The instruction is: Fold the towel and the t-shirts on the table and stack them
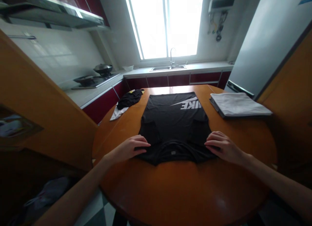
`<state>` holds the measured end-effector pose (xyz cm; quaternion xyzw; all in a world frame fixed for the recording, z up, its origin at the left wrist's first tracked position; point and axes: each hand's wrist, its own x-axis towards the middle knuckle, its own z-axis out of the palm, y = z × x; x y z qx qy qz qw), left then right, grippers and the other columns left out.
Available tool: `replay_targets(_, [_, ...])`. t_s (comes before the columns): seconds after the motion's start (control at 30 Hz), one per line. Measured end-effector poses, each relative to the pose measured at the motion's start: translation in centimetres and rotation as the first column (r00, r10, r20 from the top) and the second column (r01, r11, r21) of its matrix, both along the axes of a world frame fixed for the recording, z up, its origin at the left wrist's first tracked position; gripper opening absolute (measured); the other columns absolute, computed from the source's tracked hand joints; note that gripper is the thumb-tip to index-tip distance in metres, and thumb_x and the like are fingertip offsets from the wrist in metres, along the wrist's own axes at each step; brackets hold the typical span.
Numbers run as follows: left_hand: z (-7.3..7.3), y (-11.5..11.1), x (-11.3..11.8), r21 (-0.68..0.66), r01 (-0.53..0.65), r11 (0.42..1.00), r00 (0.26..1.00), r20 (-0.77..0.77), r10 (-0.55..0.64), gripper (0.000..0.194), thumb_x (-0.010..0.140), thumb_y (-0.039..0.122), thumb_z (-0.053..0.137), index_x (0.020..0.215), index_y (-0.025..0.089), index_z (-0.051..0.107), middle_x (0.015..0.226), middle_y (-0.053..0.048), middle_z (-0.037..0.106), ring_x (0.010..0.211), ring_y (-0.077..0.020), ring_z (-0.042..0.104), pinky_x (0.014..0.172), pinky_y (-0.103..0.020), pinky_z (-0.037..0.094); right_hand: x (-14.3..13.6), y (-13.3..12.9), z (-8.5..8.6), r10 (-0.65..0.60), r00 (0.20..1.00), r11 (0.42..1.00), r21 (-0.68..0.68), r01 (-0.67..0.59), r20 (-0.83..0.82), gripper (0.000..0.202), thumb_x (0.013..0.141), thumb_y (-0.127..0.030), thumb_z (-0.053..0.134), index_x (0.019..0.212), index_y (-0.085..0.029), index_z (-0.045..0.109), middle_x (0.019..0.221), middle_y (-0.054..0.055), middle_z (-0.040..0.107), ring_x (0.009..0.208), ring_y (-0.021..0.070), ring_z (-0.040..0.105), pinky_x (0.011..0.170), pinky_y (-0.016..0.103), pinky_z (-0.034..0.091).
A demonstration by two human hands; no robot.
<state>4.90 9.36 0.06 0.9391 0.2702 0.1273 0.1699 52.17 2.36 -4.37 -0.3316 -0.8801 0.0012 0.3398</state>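
Note:
A black T-shirt (174,119) lies spread on the wooden table, its neckline toward me and its white NIKE lettering at the far end. Both sleeves appear folded inward over the body. At the shirt's left shoulder edge, my left hand (133,146) has its thumb and fingers closed on the cloth. On the opposite side my right hand (223,146) grips the right shoulder edge in the same way. Parts of the cloth between the fingers are hard to make out against the dark fabric.
The round wooden table (180,190) fills the foreground. A folded stack of white and dark cloth (240,104) lies at its right. Crumpled black garments (130,99) rest at the far left. Behind are a counter with a sink (168,68), a stove with pans (103,68) and a fridge (258,41).

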Motion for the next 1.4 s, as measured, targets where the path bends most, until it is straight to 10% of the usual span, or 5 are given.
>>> replay_targets(0.37, [-1.4,-3.8,-2.1,0.181,-0.007,0.984,0.999,-0.039,0.014,0.021,0.096,0.020,0.061,0.112,0.026,0.074,0.107,-0.005,0.069,0.101,-0.0176,0.062,0.093,-0.030,0.051,1.1,-3.0,-0.4,0.075,0.978,0.997,0.008,-0.078,0.192,0.011,0.090,-0.022,0.070,0.101,-0.022,0.071,0.101,0.007,0.070,0.098,0.0208,0.063,0.091,0.038,0.052])
replay_targets(0.77, [-1.5,-3.5,-4.2,0.374,0.006,0.927,0.970,-0.226,0.085,0.068,0.089,-0.001,0.050,0.147,0.034,0.050,0.134,-0.004,0.061,0.125,-0.0208,0.055,0.106,-0.037,0.049,1.8,-3.8,-0.2,0.032,0.926,0.989,0.120,-0.083,0.377,0.023,0.097,-0.013,0.055,0.114,-0.020,0.069,0.105,0.008,0.070,0.098,0.0203,0.064,0.092,0.039,0.051])
replay_targets(1.4, [-2.2,-2.6,-4.9,0.405,0.072,0.911,0.996,-0.072,-0.046,0.030,0.102,0.016,0.050,0.126,0.023,0.066,0.116,-0.006,0.072,0.111,-0.0176,0.065,0.098,-0.031,0.055,1.7,-4.1,-0.8,-0.150,0.923,0.977,0.198,0.083,0.355,0.022,0.096,-0.011,0.051,0.104,-0.020,0.070,0.097,0.008,0.071,0.092,0.0213,0.064,0.085,0.036,0.051])
